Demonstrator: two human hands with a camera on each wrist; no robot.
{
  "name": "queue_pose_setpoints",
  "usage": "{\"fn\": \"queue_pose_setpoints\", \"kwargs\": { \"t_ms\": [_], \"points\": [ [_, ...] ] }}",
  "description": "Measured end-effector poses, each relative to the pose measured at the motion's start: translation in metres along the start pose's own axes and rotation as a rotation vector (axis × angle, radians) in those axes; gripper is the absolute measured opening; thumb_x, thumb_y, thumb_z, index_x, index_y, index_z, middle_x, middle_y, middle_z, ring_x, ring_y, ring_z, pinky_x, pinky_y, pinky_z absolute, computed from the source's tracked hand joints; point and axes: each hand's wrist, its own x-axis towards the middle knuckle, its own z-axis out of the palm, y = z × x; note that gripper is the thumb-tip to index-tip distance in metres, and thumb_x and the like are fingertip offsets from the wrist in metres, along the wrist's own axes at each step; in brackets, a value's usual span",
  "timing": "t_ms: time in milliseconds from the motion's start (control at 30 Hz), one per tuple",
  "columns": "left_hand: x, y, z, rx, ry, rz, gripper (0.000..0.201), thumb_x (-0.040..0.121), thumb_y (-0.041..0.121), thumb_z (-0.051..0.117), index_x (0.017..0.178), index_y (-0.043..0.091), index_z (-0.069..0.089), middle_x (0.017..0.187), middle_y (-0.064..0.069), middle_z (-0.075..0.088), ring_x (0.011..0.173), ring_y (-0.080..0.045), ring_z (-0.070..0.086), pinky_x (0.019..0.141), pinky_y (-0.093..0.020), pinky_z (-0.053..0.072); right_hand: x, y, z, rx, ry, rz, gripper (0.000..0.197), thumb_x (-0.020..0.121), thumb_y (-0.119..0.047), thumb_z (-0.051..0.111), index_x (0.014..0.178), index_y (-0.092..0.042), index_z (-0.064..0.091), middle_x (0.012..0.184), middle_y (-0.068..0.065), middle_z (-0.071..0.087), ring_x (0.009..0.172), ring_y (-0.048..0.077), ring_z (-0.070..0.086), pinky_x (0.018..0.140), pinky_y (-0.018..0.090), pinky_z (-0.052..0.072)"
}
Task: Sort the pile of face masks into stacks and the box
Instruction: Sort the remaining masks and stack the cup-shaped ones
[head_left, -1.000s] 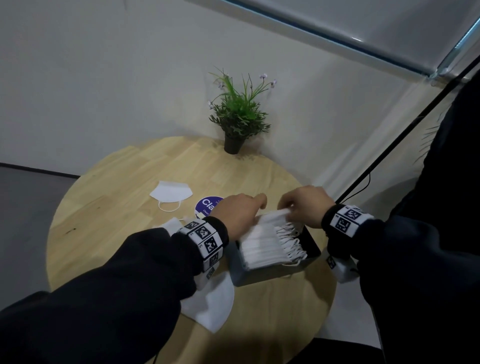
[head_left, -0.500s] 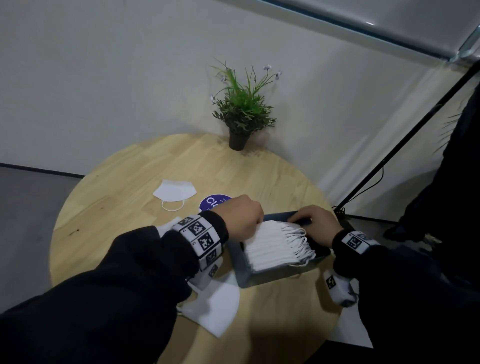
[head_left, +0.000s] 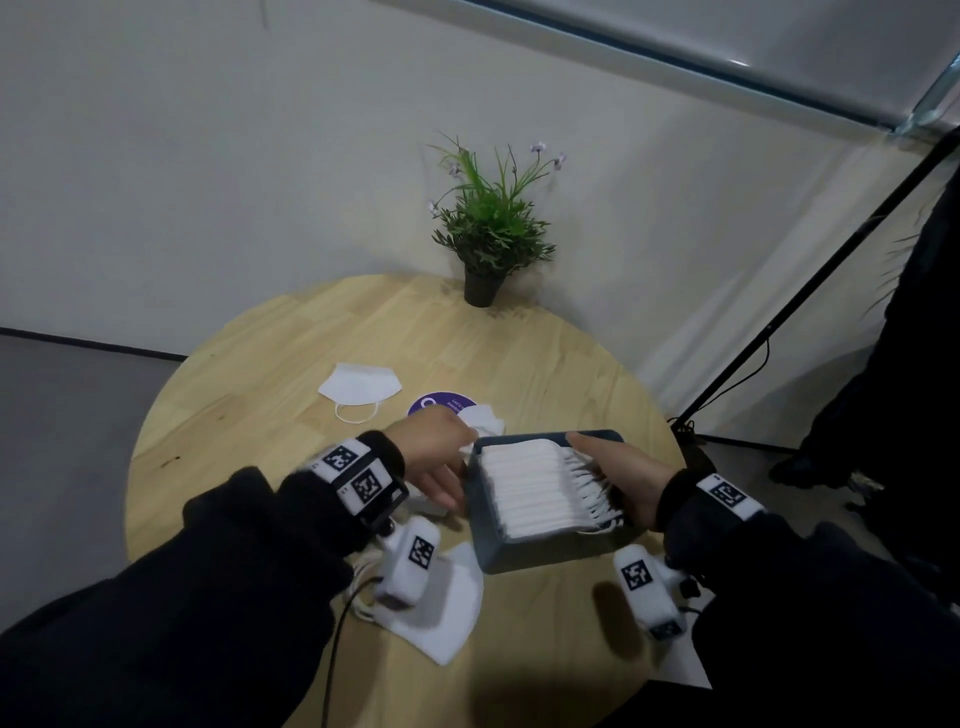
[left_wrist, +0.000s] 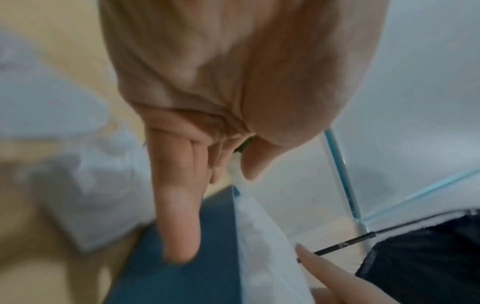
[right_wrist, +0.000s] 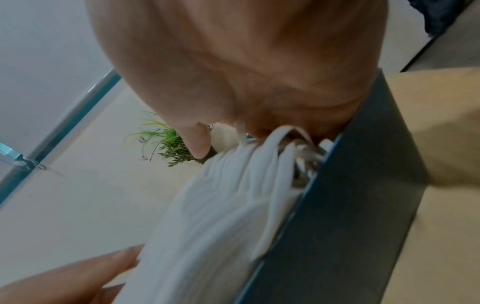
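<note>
Box (head_left: 540, 553): set at bench (head_left: 260, 415) right edge, filled with masks (head_left: 524, 488).
Left hand (head_left: 431, 457): grip released, laid flat against box wall.
Right hand (head_left: 623, 480): sunk beside masks; grip cannot be told.

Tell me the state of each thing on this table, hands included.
box: open, packed with masks on edge
far mask: lying flat, folded
near mask: flat, partly hidden by the left arm
left hand: straight fingers against the box's left wall
right hand: fingers straight, resting against the ear loops
plant: upright
</note>
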Motion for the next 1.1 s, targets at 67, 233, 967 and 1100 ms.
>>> {"fn": "queue_pose_setpoints", "kwargs": {
  "t_ms": [67, 233, 967, 1100],
  "points": [
    [0.001, -0.007, 0.009, -0.103, 0.04, 0.0, 0.022, 0.108, 0.02, 0.046, 0.118, 0.004, 0.057, 0.1, -0.029, 0.068, 0.073, -0.04, 0.075, 0.076, -0.05, 0.065, 0.0, 0.001, 0.007, 0.018, 0.008, 0.006, 0.042, 0.101, -0.043, 0.062, 0.108, -0.003, 0.073, 0.093, 0.016, 0.079, 0.088, 0.034, 0.074, 0.08, 0.039, 0.059],
    [0.011, -0.009, 0.017, -0.128, 0.126, 0.022, 0.051, 0.102, 0.053, 0.052, 0.113, 0.005, 0.065, 0.094, -0.027, 0.073, 0.075, -0.044, 0.076, 0.075, -0.054, 0.064, -0.006, 0.01, 0.011, 0.017, 0.029, -0.017, 0.038, 0.098, -0.036, 0.068, 0.109, 0.0, 0.071, 0.098, 0.018, 0.078, 0.091, 0.034, 0.072, 0.095, 0.047, 0.057],
    [-0.002, -0.009, -0.062, 0.315, 0.21, 0.179, 0.014, 0.098, 0.019, 0.059, 0.097, 0.015, 0.072, 0.084, -0.007, 0.078, 0.074, -0.021, 0.078, 0.067, -0.036, 0.063, -0.084, 0.024, 0.057, -0.157, 0.183, -0.502, 0.019, 0.096, -0.021, 0.068, 0.086, -0.006, 0.074, 0.073, 0.011, 0.07, 0.057, 0.02, 0.062, 0.05, 0.027, 0.047],
    [-0.007, -0.035, -0.083, 0.686, 0.209, 0.115, 0.007, 0.093, 0.019, 0.066, 0.092, 0.021, 0.073, 0.081, 0.002, 0.075, 0.072, -0.017, 0.076, 0.068, -0.031, 0.061, -0.072, 0.051, 0.1, -0.169, -0.028, -0.421, 0.011, 0.093, -0.014, 0.07, 0.089, -0.011, 0.08, 0.086, 0.008, 0.08, 0.081, 0.03, 0.077, 0.078, 0.045, 0.064]
  ]
}}
